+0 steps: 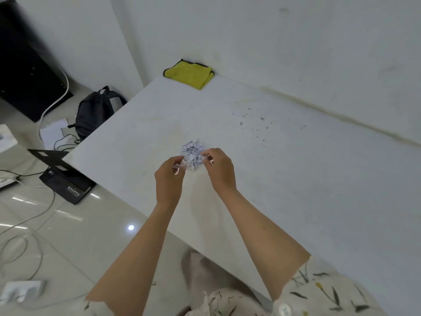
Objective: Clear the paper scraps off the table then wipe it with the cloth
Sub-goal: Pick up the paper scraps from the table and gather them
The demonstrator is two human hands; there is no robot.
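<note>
One white table [296, 179] fills most of the view, its far edge against a white wall [273, 42]. To its left lies a glossy tiled floor [68, 236] strewn with grey cables [27, 224]. A tall black cabinet [25, 65] stands at the far left. A dark backpack [95, 112] leans just beside the table's left edge, and a flat black device [68, 185] lies on the floor nearer the person, partly under the table's corner.

Two bare forearms reach out from floral sleeves [323, 290] over the near side of the table. A yellow cloth [189, 75] lies folded at the far left corner, touching the wall, well apart from the hands.

The left hand [169, 179] has its fingers curled, thumb and fingertips pinching a few white scraps at the left edge of the pile. The right hand [219, 167] is curled likewise, its fingertips closed on scraps at the pile's right edge.

The scraps [192, 153] sit gathered in one small heap on the table between the two hands and just beyond them, touching both. Tiny dark specks [252, 124] dot the tabletop to the right of the heap, toward the wall.
</note>
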